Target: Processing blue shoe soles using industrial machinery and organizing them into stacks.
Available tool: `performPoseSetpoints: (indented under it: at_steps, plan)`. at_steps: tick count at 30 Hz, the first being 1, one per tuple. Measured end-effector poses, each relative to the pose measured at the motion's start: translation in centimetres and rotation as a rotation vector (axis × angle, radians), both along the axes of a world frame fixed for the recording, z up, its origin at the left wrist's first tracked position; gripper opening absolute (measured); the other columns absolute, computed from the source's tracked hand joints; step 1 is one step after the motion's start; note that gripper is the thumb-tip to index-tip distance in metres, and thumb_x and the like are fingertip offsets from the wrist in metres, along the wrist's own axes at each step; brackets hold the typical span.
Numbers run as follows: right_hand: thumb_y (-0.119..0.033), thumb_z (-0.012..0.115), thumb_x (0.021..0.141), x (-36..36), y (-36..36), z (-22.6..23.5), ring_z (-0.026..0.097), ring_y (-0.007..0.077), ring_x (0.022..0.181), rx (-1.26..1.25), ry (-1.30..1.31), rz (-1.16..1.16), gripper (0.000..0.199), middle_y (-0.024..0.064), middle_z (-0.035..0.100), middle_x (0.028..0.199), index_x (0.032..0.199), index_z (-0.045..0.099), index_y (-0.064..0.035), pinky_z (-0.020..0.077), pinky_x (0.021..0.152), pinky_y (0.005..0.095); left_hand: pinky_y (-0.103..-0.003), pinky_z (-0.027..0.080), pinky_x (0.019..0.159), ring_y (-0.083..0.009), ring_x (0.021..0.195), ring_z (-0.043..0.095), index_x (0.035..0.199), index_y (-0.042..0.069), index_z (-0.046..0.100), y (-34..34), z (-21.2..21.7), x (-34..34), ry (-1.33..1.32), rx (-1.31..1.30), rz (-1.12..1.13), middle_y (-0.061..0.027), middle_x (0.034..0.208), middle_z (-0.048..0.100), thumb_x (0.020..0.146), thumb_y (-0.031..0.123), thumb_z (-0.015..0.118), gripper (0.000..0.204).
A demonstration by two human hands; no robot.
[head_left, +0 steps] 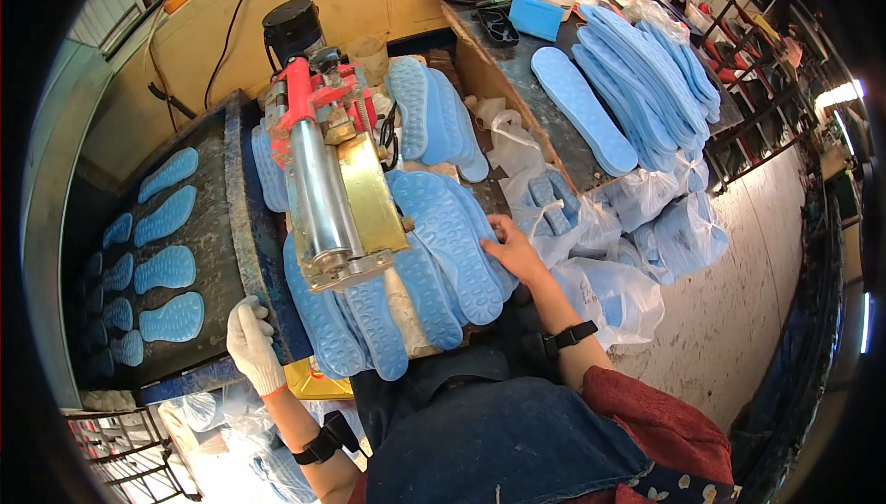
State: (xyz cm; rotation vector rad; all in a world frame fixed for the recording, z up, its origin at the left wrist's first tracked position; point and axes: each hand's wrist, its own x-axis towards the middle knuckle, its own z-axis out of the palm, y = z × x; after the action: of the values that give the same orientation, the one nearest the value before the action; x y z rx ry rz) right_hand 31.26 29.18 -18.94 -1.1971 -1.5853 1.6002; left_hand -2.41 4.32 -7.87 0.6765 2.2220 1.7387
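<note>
My left hand (251,345), in a white knit glove, is beside the edge of a dark conveyor belt (210,227). Its fingers are curled in, and nothing shows between them. Bare, my right hand (513,248) grips the right edge of a stack of light blue insoles (452,241) with bumpy surfaces, the thumb on top and the fingertips partly hidden. More blue insoles (374,319) lie fanned out to its left. Above them stands a machine with a red frame, a steel cylinder (323,195) and a brass-coloured plate (372,195).
Single insoles (172,317) lie in rows on the belt at left. Another insole pile (429,112) sits behind the machine. On the dark side table (503,61) at right are a large insole stack (637,89) and a blue box (535,18). Clear plastic bags (609,296) of insoles crowd below it.
</note>
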Motion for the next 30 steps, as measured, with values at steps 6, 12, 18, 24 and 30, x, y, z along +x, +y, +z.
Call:
performPoseSetpoints:
  at_steps: [6,12,18,24,30]
  plan:
    - [-0.01,0.064,0.08,-0.4,-0.8,1.2,0.061,0.0267,0.099,0.122,-0.01,0.015,0.06,0.0196,0.062,0.107,0.134,0.038,-0.0133,0.0465,0.085,0.0352,-0.018,0.031,0.047,-0.0023,0.054,0.041,0.102,-0.001,0.064,0.2,0.0,0.0,-0.021,-0.022,0.018,-0.0002,0.076,0.058,0.096,0.023,0.048,0.029]
    - [-0.009,0.064,0.079,-0.5,-1.1,0.7,0.06,0.0381,0.102,0.27,-0.168,-0.055,0.061,0.0219,0.06,0.112,0.134,0.039,-0.0199,0.047,0.086,0.0399,-0.017,0.031,0.047,-0.0021,0.054,0.041,0.103,0.0,0.064,0.1,-0.1,-0.1,-0.014,0.005,-0.001,-0.0004,0.076,0.058,0.096,0.025,0.049,0.03]
    - [-0.01,0.064,0.079,-1.0,-1.5,1.7,0.06,0.0411,0.101,0.345,-0.162,-0.065,0.059,0.0187,0.06,0.116,0.132,0.039,-0.0192,0.0474,0.086,0.0428,-0.017,0.028,0.045,-0.0017,0.053,0.039,0.104,-0.002,0.063,0.1,-0.3,-0.1,0.005,0.007,0.0,-0.0001,0.075,0.056,0.098,0.028,0.049,0.034]
    - [-0.009,0.063,0.079,-1.2,-1.9,2.7,0.06,0.0399,0.102,0.409,-0.227,-0.085,0.052,0.0167,0.061,0.115,0.127,0.043,-0.0165,0.0475,0.086,0.0429,-0.017,0.028,0.045,-0.0015,0.053,0.04,0.104,-0.001,0.063,-0.1,-0.5,-0.3,-0.006,0.002,0.006,-0.0003,0.076,0.057,0.097,0.028,0.049,0.034]
    - [-0.01,0.063,0.082,-0.2,-0.8,0.6,0.061,0.0226,0.094,0.329,-0.138,0.008,0.025,0.0095,0.064,0.1,0.106,0.057,-0.0088,0.0455,0.082,0.0318,-0.017,0.028,0.046,-0.0017,0.053,0.04,0.104,-0.002,0.063,0.1,-0.2,-0.2,-0.002,0.009,-0.005,-0.0007,0.076,0.057,0.097,0.028,0.05,0.034]
